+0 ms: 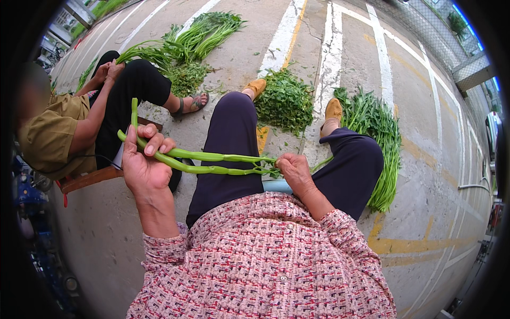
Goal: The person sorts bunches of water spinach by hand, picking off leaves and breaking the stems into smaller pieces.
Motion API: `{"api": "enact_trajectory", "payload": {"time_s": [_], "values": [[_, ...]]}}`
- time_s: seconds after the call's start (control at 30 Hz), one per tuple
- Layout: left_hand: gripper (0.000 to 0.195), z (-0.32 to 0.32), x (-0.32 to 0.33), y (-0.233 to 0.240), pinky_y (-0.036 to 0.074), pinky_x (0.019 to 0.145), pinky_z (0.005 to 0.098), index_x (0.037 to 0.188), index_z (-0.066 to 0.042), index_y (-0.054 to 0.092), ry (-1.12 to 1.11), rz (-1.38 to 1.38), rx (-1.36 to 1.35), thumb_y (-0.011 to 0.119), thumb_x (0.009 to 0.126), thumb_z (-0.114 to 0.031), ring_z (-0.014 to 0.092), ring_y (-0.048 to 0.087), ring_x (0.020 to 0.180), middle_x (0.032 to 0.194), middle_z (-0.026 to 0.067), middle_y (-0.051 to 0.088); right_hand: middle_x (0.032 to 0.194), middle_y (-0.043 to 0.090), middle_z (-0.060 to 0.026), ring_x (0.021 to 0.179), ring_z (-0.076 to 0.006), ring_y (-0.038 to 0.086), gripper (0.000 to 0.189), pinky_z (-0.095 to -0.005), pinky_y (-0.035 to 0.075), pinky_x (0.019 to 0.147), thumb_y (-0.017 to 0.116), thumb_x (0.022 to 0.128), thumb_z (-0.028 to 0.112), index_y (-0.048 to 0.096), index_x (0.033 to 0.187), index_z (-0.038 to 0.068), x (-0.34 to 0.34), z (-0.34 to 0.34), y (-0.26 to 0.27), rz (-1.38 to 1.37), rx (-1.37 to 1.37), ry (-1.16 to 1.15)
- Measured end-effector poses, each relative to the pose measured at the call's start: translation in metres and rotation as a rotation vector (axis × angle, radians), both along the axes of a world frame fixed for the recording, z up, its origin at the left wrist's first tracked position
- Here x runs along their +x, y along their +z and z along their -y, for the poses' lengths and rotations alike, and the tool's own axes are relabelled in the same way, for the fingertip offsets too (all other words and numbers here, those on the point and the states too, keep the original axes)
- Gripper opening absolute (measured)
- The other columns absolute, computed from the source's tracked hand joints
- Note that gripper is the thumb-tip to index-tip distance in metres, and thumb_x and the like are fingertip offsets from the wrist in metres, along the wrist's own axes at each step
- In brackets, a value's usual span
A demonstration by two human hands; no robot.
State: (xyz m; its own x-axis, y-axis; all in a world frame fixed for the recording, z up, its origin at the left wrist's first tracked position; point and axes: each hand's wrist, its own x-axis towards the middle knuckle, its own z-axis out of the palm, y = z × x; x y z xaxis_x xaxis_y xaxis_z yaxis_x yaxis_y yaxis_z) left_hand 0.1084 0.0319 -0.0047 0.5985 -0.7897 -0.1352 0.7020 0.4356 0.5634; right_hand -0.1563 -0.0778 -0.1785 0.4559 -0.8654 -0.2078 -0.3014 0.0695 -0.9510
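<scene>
My left hand (148, 159) grips the thick ends of two green leafy-vegetable stems (207, 169), which stretch level across my lap. At their thin, leafy end, the fingers of my right hand (295, 169) pinch the tips and a few small leaves. Beyond my knees, a heap of loose green leaves (285, 99) lies on the concrete between my feet. To the right of my right leg rests a long pile of leafy stems (384, 159), their bare ends toward me. Another thin stem shows beside my right hand, over my right thigh.
At the left sits another person (71, 127) holding a bunch of greens (147, 52) over their knee. Past that person's foot lie a second leaf heap (185, 77) and a bundle of stems (215, 34). A wooden stool (91, 180) is under them; parked vehicles stand at the far left.
</scene>
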Motion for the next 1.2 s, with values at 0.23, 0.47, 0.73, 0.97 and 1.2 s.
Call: {"api": "enact_trajectory", "payload": {"time_s": [0.23,0.47,0.73,0.97,1.2], "values": [[0.023,-0.005,0.012,0.005,0.032,0.057,0.0279,0.08,-0.004,0.049,0.037,-0.032,-0.045,0.05,0.093,-0.022,0.008,0.042,0.05,0.075,0.005,0.05,0.061,0.051,0.0019,0.047,-0.005,0.037,0.017,-0.0196,0.028,0.041,0.059,0.084,0.02,0.059,0.074,0.006,-0.018,0.012,0.015,0.357,0.587,-0.167],[0.022,-0.001,0.006,0.003,0.033,0.057,0.0275,0.08,-0.006,0.051,0.007,-0.055,-0.033,0.049,0.094,-0.023,0.007,0.042,0.05,0.075,0.0038,0.052,0.072,0.058,0.0017,0.061,-0.0036,0.046,0.019,-0.0186,0.037,0.054,0.062,0.087,0.019,0.065,0.091,0.001,-0.007,0.002,0.03,0.334,0.371,0.113],[0.022,0.002,0.001,0.001,0.033,0.056,0.0267,0.08,-0.006,0.051,0.008,-0.032,-0.014,0.048,0.094,-0.023,0.007,0.042,0.049,0.073,0.0038,0.051,0.079,0.06,0.0012,0.069,-0.0052,0.05,0.02,-0.0209,0.042,0.062,0.061,0.086,0.014,0.067,0.093,-0.004,-0.008,0.0,0.035,0.301,0.341,0.294],[0.022,0.002,-0.002,0.002,0.033,0.057,0.0267,0.08,-0.007,0.05,0.011,-0.027,-0.007,0.048,0.094,-0.024,0.007,0.042,0.049,0.073,0.0031,0.051,0.077,0.06,0.0005,0.068,-0.0056,0.05,0.017,-0.0223,0.042,0.061,0.06,0.082,0.01,0.067,0.089,-0.004,-0.008,0.0,0.035,0.251,0.344,0.356],[0.023,0.005,-0.004,0.003,0.032,0.057,0.0266,0.08,-0.007,0.05,0.016,-0.013,0.005,0.047,0.095,-0.025,0.006,0.041,0.049,0.072,0.0019,0.049,0.072,0.058,0.0016,0.063,-0.0055,0.049,0.016,-0.0228,0.04,0.057,0.059,0.082,0.011,0.065,0.084,-0.004,-0.009,0.0,0.035,0.265,0.35,0.401]]}}
